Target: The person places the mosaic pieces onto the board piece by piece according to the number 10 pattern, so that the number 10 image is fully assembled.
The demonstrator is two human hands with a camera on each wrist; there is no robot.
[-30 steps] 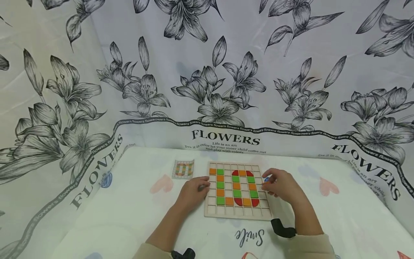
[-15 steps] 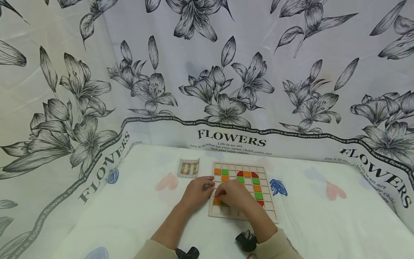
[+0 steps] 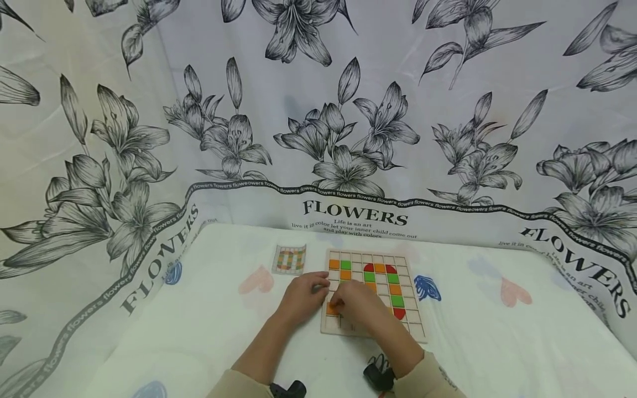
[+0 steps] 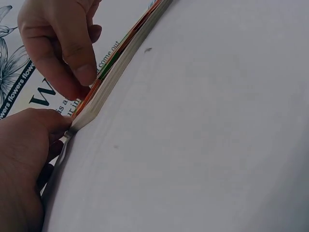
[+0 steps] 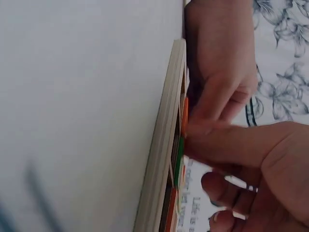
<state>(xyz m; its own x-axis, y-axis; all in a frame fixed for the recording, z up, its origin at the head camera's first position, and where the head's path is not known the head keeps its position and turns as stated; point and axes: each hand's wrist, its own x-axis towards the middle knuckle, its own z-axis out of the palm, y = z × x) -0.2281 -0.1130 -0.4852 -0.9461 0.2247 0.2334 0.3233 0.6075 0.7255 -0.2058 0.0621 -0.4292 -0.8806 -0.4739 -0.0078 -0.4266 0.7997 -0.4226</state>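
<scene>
A square wooden grid board (image 3: 415,330) lies on the white cloth, with orange, green and red tiles in its cells. My right hand (image 3: 360,301) reaches across it, thumb and forefinger pinching an orange tile (image 3: 332,310) in the leftmost column near the lower left corner. The right wrist view shows those fingertips against that orange tile (image 5: 185,116), beside a green tile (image 5: 178,159). My left hand (image 3: 302,296) holds the board's left edge, thumb and fingers curled at it. The right hand hides the tiles in the board's lower middle.
A small pattern card (image 3: 290,260) with a coloured grid lies left of the board's upper corner. White cloth (image 3: 473,342) printed with hearts and blue shapes covers the table. A flower-printed curtain (image 3: 318,138) hangs behind.
My right hand has moved from the board's right side across to its lower left, bringing an orange tile to the leftmost column. My left hand stays at the left edge.
</scene>
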